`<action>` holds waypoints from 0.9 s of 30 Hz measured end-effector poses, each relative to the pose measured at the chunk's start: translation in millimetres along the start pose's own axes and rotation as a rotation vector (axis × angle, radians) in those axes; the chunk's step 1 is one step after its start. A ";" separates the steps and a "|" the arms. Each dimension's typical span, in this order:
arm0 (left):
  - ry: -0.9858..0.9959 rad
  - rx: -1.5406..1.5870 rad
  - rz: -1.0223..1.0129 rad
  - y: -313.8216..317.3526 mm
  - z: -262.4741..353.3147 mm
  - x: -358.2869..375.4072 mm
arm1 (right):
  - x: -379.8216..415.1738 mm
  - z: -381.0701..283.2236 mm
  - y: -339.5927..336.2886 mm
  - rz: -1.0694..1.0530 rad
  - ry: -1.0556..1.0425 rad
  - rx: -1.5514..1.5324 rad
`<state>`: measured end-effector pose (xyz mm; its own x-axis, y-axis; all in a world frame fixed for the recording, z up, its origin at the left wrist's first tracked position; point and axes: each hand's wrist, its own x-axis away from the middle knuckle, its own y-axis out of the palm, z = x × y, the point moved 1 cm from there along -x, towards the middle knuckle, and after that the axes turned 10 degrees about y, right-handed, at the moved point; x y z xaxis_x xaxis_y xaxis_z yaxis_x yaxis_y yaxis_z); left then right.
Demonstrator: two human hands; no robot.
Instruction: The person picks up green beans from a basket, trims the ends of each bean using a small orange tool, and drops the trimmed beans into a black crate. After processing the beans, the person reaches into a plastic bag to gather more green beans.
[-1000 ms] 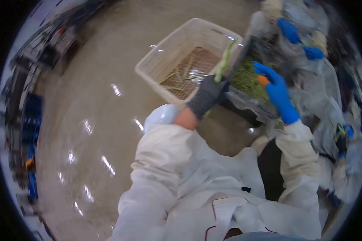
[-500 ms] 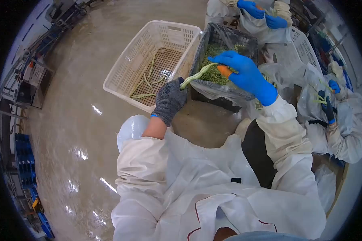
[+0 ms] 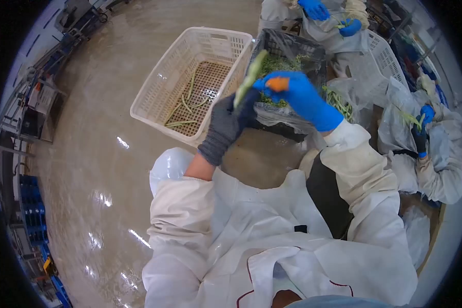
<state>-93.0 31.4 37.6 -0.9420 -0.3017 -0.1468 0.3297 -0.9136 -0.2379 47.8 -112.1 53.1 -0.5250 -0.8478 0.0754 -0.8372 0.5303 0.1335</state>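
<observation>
In a dark grey knitted glove, my left hand [image 3: 227, 120] is closed around the lower end of a pale green bean pod [image 3: 251, 77], which points up and is blurred. My right hand [image 3: 305, 97], gloved in blue, is closed on an orange-handled tool [image 3: 277, 84] just right of the pod; the tool's blade cannot be made out. Beyond my hands is a black plastic-lined crate [image 3: 317, 60] with green trimmings [image 3: 287, 64] inside. To its left a white crate [image 3: 161, 77] holds several long green pods [image 3: 191, 87].
Co-workers' blue-gloved hands [image 3: 350, 27] are at the top right, and another person [image 3: 444, 154] handles pods at the far right. Green pods [image 3: 339, 105] lie in clear plastic right of the black crate. A white crate [image 3: 385, 59] stands behind. Wet floor [image 3: 97, 154] stretches left.
The pod has swung from a slant between both hands to nearly upright in my left hand. My right hand has come off its far end and moved slightly left.
</observation>
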 end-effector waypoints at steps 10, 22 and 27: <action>0.508 0.880 0.609 -106.6 -2.3 -15.6 | -26.5 67.2 -68.1 0.165 0.147 1.619; 0.407 0.948 0.534 -41.8 1.2 -33.8 | 5.7 22.1 71.6 -0.341 0.218 -0.015; -0.019 0.509 0.402 -46.4 -17.6 -30.6 | 0.0 19.2 51.9 0.042 -0.092 0.350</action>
<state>-78.3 87.8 36.3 -0.7540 -0.6473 -0.1118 0.5902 -0.7423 0.3173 1.5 -84.5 41.1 -0.5580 -0.8297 -0.0177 -0.8083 0.5482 -0.2150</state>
